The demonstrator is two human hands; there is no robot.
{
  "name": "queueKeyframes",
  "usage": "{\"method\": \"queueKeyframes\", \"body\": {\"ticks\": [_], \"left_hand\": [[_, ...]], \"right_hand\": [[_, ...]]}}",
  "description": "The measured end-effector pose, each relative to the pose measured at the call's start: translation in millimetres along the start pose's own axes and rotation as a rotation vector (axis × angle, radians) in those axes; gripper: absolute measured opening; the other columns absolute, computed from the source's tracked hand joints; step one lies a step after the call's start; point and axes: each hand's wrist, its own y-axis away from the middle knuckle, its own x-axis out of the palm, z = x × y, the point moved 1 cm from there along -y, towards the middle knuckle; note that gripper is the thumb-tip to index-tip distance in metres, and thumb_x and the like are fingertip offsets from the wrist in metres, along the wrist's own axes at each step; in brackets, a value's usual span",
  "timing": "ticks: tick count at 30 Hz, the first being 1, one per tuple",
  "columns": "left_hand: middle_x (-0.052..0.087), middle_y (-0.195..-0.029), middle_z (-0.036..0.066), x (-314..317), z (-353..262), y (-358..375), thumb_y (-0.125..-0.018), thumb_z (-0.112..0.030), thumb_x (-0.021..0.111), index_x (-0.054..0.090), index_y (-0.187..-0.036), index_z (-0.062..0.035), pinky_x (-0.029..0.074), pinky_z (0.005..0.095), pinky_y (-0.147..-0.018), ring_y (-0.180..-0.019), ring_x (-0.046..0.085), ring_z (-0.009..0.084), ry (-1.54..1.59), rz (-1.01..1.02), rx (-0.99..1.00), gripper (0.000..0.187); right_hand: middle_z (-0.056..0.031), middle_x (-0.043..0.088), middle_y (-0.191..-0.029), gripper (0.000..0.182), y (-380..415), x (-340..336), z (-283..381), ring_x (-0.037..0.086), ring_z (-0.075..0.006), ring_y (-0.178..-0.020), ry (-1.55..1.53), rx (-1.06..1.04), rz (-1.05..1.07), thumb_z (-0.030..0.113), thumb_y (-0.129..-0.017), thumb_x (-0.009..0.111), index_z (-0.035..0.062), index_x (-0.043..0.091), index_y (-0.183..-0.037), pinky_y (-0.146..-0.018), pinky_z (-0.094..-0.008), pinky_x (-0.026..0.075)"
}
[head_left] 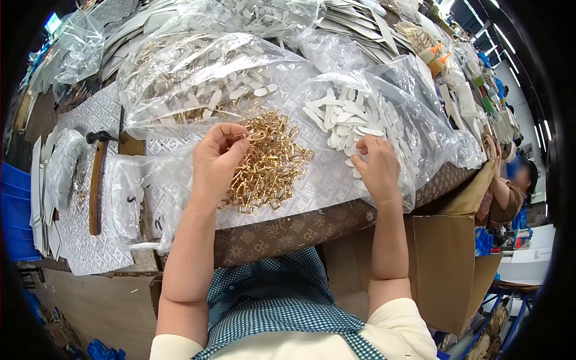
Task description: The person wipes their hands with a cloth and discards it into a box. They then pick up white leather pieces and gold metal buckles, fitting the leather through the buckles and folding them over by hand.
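Note:
My left hand point(221, 157) is at the left side of a heap of gold-coloured metal buckles point(270, 165). Its thumb and fingertips are pinched together; whatever lies between them is too small to make out. Over the near edge of a pile of white strap-like tabs point(345, 117) hovers my right hand point(379, 168), thumb and curled fingers apart, nothing visible between them. The tabs spill from a clear plastic bag point(414, 129). Both hands are above a patterned white sheet point(321, 186) on the table.
A hammer point(96, 180) lies at the left beside wrapped white rolls point(123, 201). Behind the buckles is a large clear bag point(198, 78) of more tabs and metal parts. A cardboard box point(441, 264) stands below the right table edge. Another person point(510, 192) is at the far right.

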Motion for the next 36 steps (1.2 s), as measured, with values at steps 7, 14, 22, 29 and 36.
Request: {"method": "queueKeyframes", "body": {"ticks": [7, 14, 22, 29, 36], "left_hand": [[0.066, -0.084, 0.001, 6.2, -4.0, 3.1, -0.090, -0.001, 0.065, 0.065, -0.106, 0.0005, 0.046, 0.0190, -0.062, -0.072, 0.058, 0.0048, -0.009, -0.060, 0.067, 0.016], [0.068, -0.088, 0.002, 3.7, 0.5, 3.2, -0.092, -0.003, 0.065, 0.067, -0.107, -0.0010, 0.050, 0.0211, -0.064, -0.080, 0.065, 0.0086, 0.012, 0.003, 0.045, 0.016], [0.068, -0.084, 0.000, 12.9, 0.0, 8.1, -0.089, -0.004, 0.069, 0.068, -0.103, 0.0003, 0.049, 0.0199, -0.067, -0.075, 0.061, 0.0057, -0.044, 0.036, 0.000, 0.015], [0.068, -0.091, 0.004, 20.7, -1.6, 12.7, -0.092, 0.001, 0.064, 0.068, -0.108, 0.0015, 0.054, 0.0218, -0.072, -0.079, 0.065, 0.0086, -0.072, 0.084, 0.052, 0.016], [0.067, -0.094, 0.004, 17.9, -8.2, 13.2, -0.092, -0.002, 0.064, 0.071, -0.106, 0.0002, 0.056, 0.0230, -0.069, -0.080, 0.066, 0.0095, -0.069, 0.175, 0.046, 0.016]], "right_hand": [[-0.0083, 0.061, -0.085, 0.025, 5.1, -3.8, -4.4, 0.061, -0.0251, -0.081, -0.309, 0.244, 0.159, 0.015, -0.080, 0.071, 0.0038, 0.054, -0.094, -0.074, -0.0375, 0.047], [-0.0072, 0.059, -0.081, 0.027, 16.6, 0.3, -4.5, 0.058, -0.0193, -0.075, -0.256, 0.239, 0.052, 0.011, -0.075, 0.075, 0.0022, 0.057, -0.093, -0.071, -0.0350, 0.047], [-0.0095, 0.064, -0.080, 0.011, 26.6, 10.1, 47.5, 0.062, -0.0195, -0.073, -0.545, -0.156, -0.118, 0.004, -0.082, 0.071, -0.0012, 0.064, -0.089, -0.067, -0.0320, 0.049], [-0.0123, 0.066, -0.076, 0.014, 24.9, 33.5, 117.5, 0.060, -0.0171, -0.063, -0.833, -0.155, 0.076, 0.011, -0.092, 0.065, -0.0010, 0.067, -0.100, -0.059, -0.0304, 0.047], [-0.0099, 0.063, -0.073, 0.027, 25.7, 39.8, 123.7, 0.060, -0.0162, -0.062, -0.902, -0.079, 0.112, 0.009, -0.095, 0.059, 0.0037, 0.056, -0.121, -0.058, -0.0312, 0.047]]}}
